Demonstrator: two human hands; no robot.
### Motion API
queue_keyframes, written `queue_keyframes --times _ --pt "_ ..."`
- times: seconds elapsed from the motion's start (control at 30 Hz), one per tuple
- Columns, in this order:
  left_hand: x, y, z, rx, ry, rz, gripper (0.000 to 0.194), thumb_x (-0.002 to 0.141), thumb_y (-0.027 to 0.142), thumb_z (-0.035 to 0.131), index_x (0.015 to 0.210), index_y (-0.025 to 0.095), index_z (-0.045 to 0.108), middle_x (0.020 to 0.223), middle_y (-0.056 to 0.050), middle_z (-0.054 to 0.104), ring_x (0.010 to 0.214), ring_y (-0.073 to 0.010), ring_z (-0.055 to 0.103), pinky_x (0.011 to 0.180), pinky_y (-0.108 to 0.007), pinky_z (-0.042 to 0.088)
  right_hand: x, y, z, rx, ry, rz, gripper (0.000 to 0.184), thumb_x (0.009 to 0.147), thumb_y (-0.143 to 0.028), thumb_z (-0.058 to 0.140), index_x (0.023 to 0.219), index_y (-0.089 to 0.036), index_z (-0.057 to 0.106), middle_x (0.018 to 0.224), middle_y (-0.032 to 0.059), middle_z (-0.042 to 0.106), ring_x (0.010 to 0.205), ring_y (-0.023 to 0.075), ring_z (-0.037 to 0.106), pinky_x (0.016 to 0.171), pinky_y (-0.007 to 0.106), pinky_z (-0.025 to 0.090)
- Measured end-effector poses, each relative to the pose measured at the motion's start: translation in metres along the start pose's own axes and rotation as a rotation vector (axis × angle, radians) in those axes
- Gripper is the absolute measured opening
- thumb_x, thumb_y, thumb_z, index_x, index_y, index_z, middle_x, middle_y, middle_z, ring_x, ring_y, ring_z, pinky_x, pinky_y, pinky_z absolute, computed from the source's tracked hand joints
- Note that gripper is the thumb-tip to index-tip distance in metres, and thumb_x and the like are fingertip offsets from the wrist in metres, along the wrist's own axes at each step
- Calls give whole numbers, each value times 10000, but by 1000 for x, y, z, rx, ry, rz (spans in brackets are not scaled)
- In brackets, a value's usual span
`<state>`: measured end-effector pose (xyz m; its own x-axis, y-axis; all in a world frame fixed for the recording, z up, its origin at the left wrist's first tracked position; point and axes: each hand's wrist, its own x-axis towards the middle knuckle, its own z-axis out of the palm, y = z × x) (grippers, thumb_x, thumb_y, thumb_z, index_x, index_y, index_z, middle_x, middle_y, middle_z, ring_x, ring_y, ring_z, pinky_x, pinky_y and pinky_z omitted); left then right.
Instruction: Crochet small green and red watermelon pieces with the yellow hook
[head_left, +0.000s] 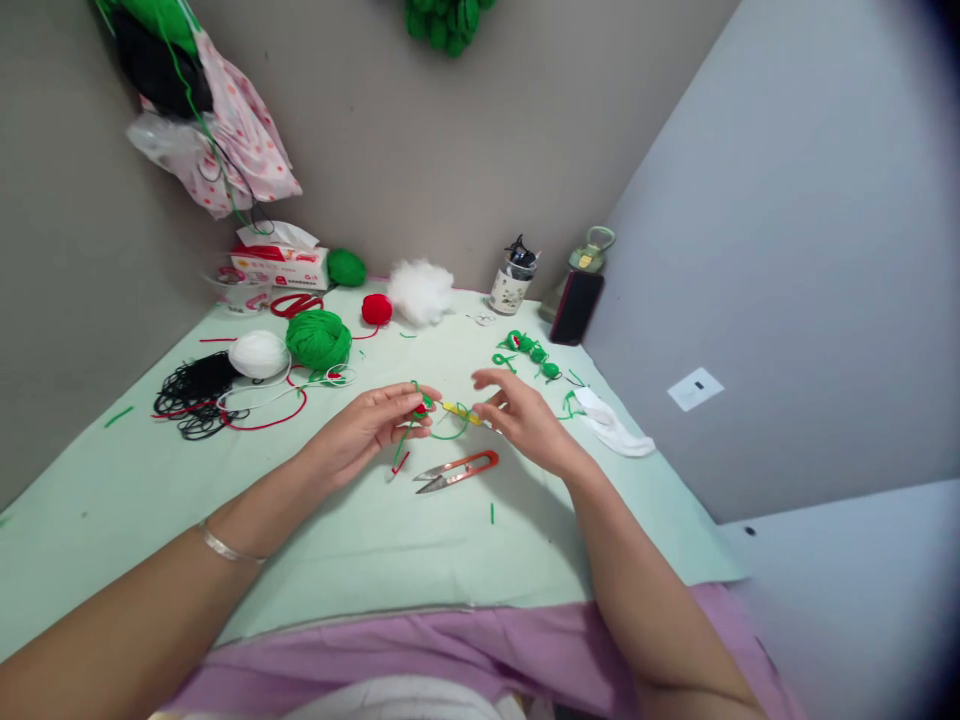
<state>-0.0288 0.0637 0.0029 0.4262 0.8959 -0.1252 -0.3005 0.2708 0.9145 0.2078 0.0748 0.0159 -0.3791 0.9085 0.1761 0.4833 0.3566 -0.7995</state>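
Between the thumb and fingers of my left hand (375,425) is a small green and red crocheted piece (421,406). Green yarn trails below it and loops across to the right. My right hand (523,418) is just right of it, its thumb and index finger apart. A yellow-handled crochet hook (461,412) spans the gap between the hands, its right end close under my right thumb; whether the thumb touches it is unclear. Orange-handled thread snips (459,470) lie below the hands, beside a short red yarn end (401,463).
Green (319,340), white (259,354) and red yarn balls (376,309), black yarn (196,392) and red scissors (297,305) sit left. Behind are white stuffing (421,292) and a pen cup (514,285). At right are a phone (577,308), green crocheted pieces (534,351) and white cloth (613,424).
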Motion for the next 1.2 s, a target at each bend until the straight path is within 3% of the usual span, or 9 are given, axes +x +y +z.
queue_keyframes --times 0.1,0.17,0.27,0.37,0.53,0.67,0.77,0.93,1.2 --pt "4 -3 -5 -26 85 66 181 819 259 703 977 185 753 978 -28 670 813 -103 619 829 -228 542 -8 -8 1 -194 -296 -114 150 894 -284 609 1023 -219 648 988 39 661 857 156 600 746 284 472" --pt "6 -6 -7 -25 115 91 179 798 239 722 966 189 757 1006 -21 668 829 -97 606 838 -222 537 -11 -11 6 -334 -425 -180 200 847 -245 675 1043 -218 649 983 44 648 927 183 578 772 289 455" --pt "7 -8 -8 -12 144 122 203 776 249 749 971 195 752 995 -12 663 872 -107 597 839 -222 526 -12 -12 17 -499 -505 -218 212 817 -162 676 1024 -200 652 939 51 620 933 196 554 767 287 435" --pt "7 -9 -7 44 157 155 259 752 274 775 995 194 737 961 -12 671 886 -124 605 858 -252 513 -12 -14 14 -461 -555 -197 118 843 -139 591 928 -185 658 860 32 613 789 154 552 725 270 429" --pt "7 -10 -6 203 140 158 367 743 294 781 1088 199 701 941 -17 698 822 -139 637 831 -278 491 -10 -18 -14 -73 -509 39 195 919 -189 448 982 -174 632 814 12 590 607 95 525 563 217 411" --pt "5 -10 -5 239 119 153 380 754 293 764 1112 200 679 920 -8 691 804 -138 644 802 -273 486 -6 -19 -19 99 -305 14 294 978 -346 423 1023 -154 640 781 7 534 622 96 468 574 222 384" --pt "3 -9 -3 272 91 149 382 769 297 749 1129 198 667 923 -7 678 801 -133 640 768 -257 480 -4 -19 -7 82 -223 -25 342 960 -432 475 1031 -152 656 789 15 559 675 111 453 606 230 365" --pt "1 -9 -1 316 48 114 397 786 322 730 1155 201 645 993 -27 675 818 -144 634 709 -248 475 -5 -19 12 -61 -198 -19 347 952 -457 487 939 -167 677 718 -12 540 624 105 394 581 233 315" --pt "-3 -9 2 376 4 64 395 806 374 700 1167 230 625 1046 -37 654 872 -171 628 669 -244 486 -5 -19 17 -142 -190 -62 348 955 -447 489 953 -175 707 748 -4 597 615 100 406 573 233 287"
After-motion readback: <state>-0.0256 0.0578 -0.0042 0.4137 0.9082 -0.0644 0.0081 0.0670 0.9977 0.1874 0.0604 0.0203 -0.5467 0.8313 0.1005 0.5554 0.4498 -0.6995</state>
